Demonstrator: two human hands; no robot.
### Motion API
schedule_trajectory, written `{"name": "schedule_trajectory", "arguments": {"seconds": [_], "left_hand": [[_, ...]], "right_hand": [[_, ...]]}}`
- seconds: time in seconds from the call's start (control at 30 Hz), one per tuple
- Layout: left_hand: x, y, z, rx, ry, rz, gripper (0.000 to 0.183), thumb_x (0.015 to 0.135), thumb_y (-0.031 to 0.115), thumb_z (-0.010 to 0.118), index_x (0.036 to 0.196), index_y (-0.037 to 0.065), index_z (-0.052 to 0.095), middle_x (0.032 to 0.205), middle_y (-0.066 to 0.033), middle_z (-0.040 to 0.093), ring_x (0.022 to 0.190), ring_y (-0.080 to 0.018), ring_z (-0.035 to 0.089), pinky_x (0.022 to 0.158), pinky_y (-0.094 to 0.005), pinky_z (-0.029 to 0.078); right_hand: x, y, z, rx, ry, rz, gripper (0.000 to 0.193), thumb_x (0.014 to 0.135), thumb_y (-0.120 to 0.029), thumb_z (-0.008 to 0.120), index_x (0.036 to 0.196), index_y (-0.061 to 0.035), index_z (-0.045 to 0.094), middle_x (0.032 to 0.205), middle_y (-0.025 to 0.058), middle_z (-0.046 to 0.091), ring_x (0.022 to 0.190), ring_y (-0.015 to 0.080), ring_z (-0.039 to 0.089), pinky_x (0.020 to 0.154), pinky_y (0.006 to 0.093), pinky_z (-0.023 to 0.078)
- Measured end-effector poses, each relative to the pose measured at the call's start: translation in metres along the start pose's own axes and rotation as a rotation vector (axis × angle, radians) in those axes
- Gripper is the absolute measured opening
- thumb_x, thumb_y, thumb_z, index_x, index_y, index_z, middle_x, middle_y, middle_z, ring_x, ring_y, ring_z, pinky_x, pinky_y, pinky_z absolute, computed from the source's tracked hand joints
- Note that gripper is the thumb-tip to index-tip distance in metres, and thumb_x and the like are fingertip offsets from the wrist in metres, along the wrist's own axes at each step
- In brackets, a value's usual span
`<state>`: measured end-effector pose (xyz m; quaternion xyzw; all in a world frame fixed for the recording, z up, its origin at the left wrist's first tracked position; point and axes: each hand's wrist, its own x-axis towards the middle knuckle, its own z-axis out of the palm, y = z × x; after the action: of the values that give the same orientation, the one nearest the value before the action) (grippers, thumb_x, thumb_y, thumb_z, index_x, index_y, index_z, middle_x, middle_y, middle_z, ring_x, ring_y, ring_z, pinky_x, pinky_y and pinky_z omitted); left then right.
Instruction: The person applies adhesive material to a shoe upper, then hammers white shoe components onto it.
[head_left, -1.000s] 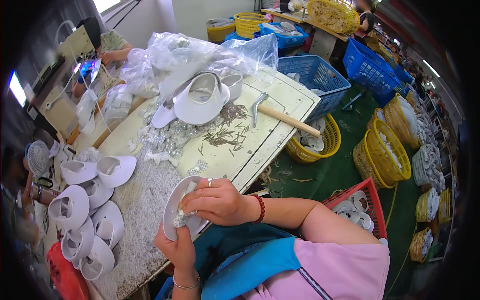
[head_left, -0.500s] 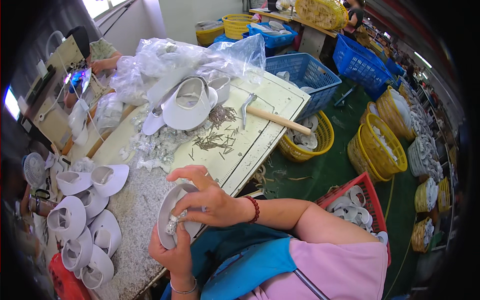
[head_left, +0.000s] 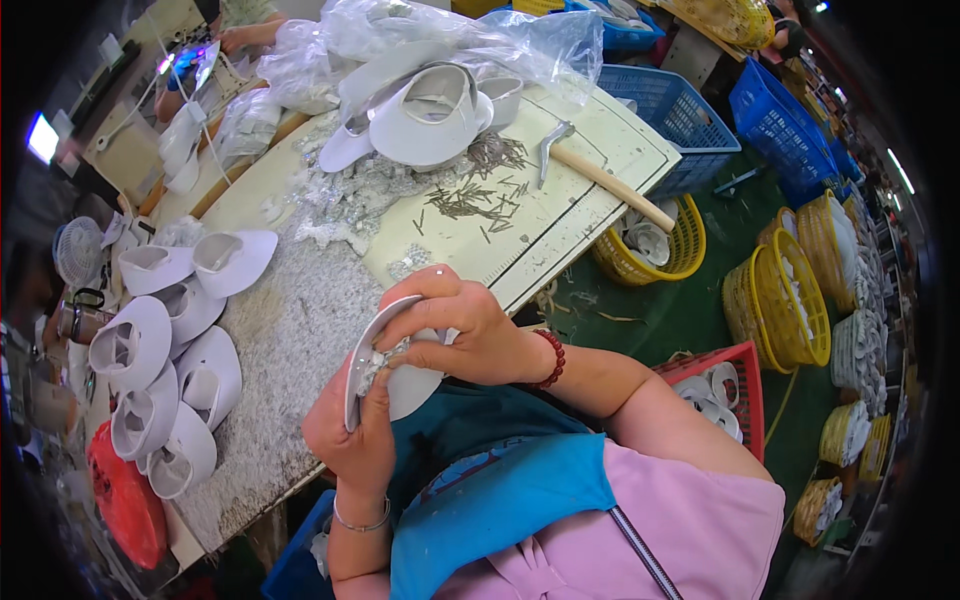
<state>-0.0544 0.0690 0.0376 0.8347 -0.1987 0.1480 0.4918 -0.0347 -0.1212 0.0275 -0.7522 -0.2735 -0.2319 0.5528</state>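
Between my hands, above the near edge of the table, is a white visor-shaped piece, tilted so its thin curved rim shows. My left hand grips it from the lower left, thumb pointing up inside. My right hand is closed on it from the right, fingers curled over the rim and thumb underneath. A crumpled whitish, silvery wad lies inside, where the fingertips of both hands meet. Several similar white pieces stand grouped at the table's left.
Beyond my hands lie loose thin nails, and a hammer whose wooden handle overhangs the table. White pieces and clear plastic bags sit farther back. A red crate and a yellow basket stand at right. A person works at far left.
My view has shifted, so the table and its contents appear farther right and higher. The white piece has turned more edge-on, and my right fingers have curled further over its rim.
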Motion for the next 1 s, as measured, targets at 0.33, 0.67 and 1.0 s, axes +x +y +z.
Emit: {"name": "schedule_trajectory", "arguments": {"seconds": [0.33,0.67,1.0], "left_hand": [[0.007,0.008,0.005,-0.015,0.045,-0.038,0.029,0.083,-0.001,0.068,0.112,-0.001,0.069,0.093,-0.0133,0.072,0.079,-0.0153,0.068,0.072,-0.0286,0.053],[0.002,0.008,-0.003,-0.275,0.036,-0.125,0.032,0.084,0.009,0.070,0.113,-0.002,0.067,0.084,-0.0076,0.069,0.070,-0.0075,0.059,0.064,-0.0248,0.050],[0.004,0.009,-0.001,-0.422,0.034,-0.215,0.029,0.085,0.012,0.070,0.111,-0.002,0.068,0.078,-0.0023,0.067,0.069,-0.0044,0.056,0.061,-0.0224,0.048]], "right_hand": [[-0.001,-0.005,0.000,-0.261,0.109,-0.152,0.027,0.067,-0.007,0.077,0.093,-0.0121,0.069,0.103,0.0069,0.066,0.095,0.0236,0.061,0.087,0.0371,0.039],[0.007,-0.015,0.007,-0.186,0.045,-0.095,0.028,0.070,-0.007,0.076,0.096,-0.0084,0.066,0.100,0.0097,0.066,0.095,0.0273,0.060,0.089,0.0376,0.036],[0.011,-0.016,0.001,-0.170,-0.021,-0.083,0.026,0.071,-0.008,0.075,0.095,-0.0078,0.066,0.098,0.0106,0.066,0.094,0.0268,0.060,0.088,0.0375,0.036]]}}
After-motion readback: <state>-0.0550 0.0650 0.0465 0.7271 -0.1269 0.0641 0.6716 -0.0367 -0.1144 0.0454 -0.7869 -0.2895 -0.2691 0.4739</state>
